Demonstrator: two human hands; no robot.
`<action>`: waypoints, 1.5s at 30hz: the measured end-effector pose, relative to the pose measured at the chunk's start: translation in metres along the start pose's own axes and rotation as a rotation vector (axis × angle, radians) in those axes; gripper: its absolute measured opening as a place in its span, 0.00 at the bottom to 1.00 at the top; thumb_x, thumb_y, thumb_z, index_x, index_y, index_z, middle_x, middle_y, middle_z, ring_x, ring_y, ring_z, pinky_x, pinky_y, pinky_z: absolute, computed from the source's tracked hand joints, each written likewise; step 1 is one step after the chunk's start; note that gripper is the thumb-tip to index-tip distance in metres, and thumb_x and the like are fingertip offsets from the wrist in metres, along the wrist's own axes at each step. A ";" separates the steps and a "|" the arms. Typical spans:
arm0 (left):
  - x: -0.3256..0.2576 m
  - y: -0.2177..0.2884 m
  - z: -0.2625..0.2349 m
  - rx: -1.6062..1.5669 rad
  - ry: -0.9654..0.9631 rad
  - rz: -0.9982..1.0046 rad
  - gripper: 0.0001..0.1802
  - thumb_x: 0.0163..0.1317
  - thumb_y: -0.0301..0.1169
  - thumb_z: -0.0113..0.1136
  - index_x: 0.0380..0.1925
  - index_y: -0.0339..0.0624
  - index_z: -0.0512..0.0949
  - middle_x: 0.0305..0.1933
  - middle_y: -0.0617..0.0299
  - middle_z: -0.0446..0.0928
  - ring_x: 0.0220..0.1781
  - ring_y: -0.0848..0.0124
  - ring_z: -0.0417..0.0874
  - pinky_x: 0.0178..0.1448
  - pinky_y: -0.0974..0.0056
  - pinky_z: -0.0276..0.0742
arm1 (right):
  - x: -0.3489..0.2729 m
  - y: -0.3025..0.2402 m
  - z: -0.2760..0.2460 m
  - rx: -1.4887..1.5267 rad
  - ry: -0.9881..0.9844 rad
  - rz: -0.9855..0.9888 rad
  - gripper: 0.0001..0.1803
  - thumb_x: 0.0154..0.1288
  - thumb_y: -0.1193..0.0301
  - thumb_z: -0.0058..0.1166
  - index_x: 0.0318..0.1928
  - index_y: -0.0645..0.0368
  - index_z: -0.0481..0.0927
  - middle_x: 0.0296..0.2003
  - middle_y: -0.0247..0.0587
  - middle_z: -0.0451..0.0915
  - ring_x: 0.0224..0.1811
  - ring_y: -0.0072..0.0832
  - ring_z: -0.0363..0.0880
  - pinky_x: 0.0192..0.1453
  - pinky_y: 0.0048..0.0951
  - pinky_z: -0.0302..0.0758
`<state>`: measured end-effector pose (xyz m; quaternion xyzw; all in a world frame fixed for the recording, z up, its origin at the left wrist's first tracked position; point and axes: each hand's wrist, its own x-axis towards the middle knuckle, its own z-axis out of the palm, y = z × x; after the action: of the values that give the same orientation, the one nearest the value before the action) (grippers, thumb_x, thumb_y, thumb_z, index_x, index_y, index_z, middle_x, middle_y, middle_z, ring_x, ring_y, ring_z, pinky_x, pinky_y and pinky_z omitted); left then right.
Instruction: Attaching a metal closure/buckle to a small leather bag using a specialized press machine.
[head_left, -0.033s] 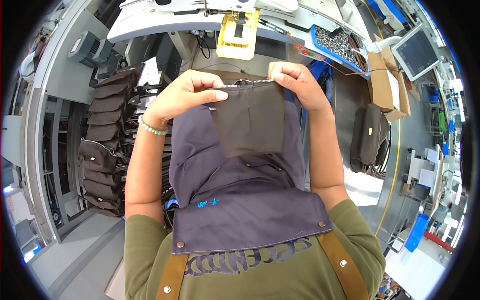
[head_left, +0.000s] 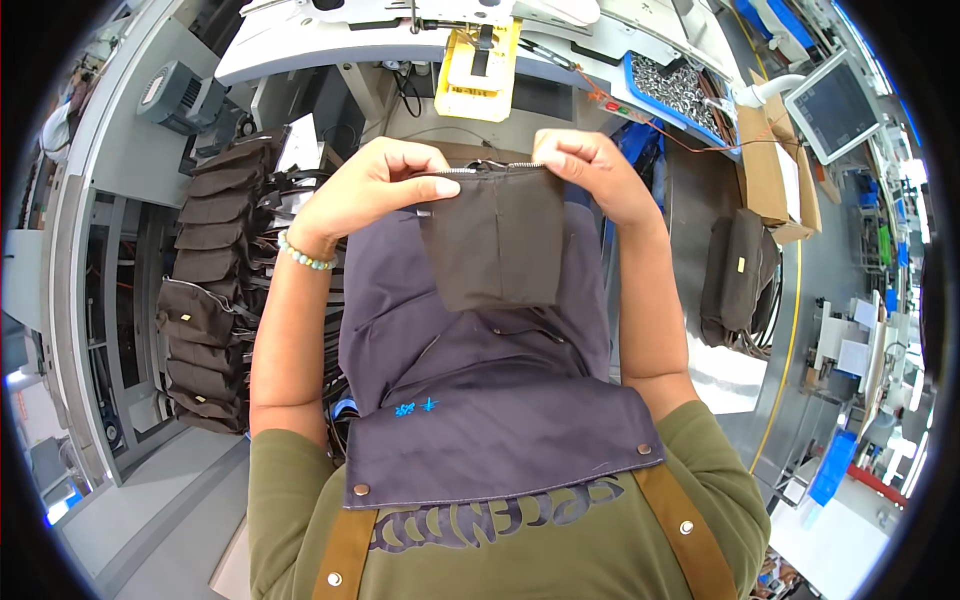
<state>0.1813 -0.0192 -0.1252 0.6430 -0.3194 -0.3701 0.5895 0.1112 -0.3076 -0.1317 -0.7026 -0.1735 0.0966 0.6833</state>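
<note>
While both hands hold it up, the small piece hangs in the middle of the head view, at about 12 o'clock from the person's chest.

Head view, thing held: a dark brown fabric pouch (head_left: 495, 245) with a zipper (head_left: 490, 168) along its top edge. It hangs flat and straight down in front of the grey apron (head_left: 480, 400).

Left hand (head_left: 375, 185): it sits at 10 o'clock from the pouch. The fingers are curled tight and pinch the top left corner, knuckles up, wrist bent. A bead bracelet (head_left: 300, 252) is on the wrist.

Right hand (head_left: 590, 170): it sits at 2 o'clock from the pouch. The fingers are bunched together and clamp the top right corner.

Arms: both forearms come up from the lower edge, one on each side of the apron, elbows wide.

Doing it well: I think the top edge should stay pulled tight and level, with both pinches firm, so the zipper lies straight.

Around: a stack of dark bags (head_left: 205, 300) is at 9 o'clock. A yellow tag (head_left: 478, 75) hangs on the sewing machine (head_left: 420, 25) at 12 o'clock. A blue tray of metal bits (head_left: 675, 90) is at 1 o'clock.
</note>
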 end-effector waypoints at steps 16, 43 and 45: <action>0.017 -0.014 0.005 0.066 -0.016 -0.047 0.08 0.64 0.30 0.68 0.33 0.36 0.82 0.30 0.73 0.77 0.33 0.84 0.72 0.39 0.73 0.69 | 0.007 0.021 0.029 -0.168 -0.076 0.091 0.14 0.63 0.63 0.68 0.34 0.62 0.84 0.28 0.27 0.78 0.32 0.14 0.69 0.36 0.22 0.65; 0.058 0.010 -0.062 0.227 0.185 -0.082 0.14 0.65 0.36 0.67 0.27 0.37 0.80 0.23 0.76 0.69 0.27 0.84 0.65 0.32 0.73 0.63 | 0.057 0.028 -0.009 0.084 0.274 0.130 0.14 0.70 0.67 0.56 0.31 0.64 0.78 0.27 0.21 0.69 0.32 0.13 0.62 0.39 0.20 0.62; 0.064 0.007 -0.066 0.220 0.212 -0.101 0.14 0.65 0.36 0.67 0.27 0.37 0.81 0.23 0.75 0.70 0.27 0.84 0.65 0.33 0.72 0.63 | 0.061 0.031 -0.014 0.079 0.301 0.133 0.14 0.70 0.66 0.57 0.30 0.63 0.78 0.27 0.22 0.69 0.32 0.14 0.62 0.39 0.20 0.61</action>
<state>0.2715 -0.0395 -0.1228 0.7543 -0.2612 -0.2921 0.5268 0.1762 -0.2978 -0.1558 -0.6918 -0.0185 0.0418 0.7206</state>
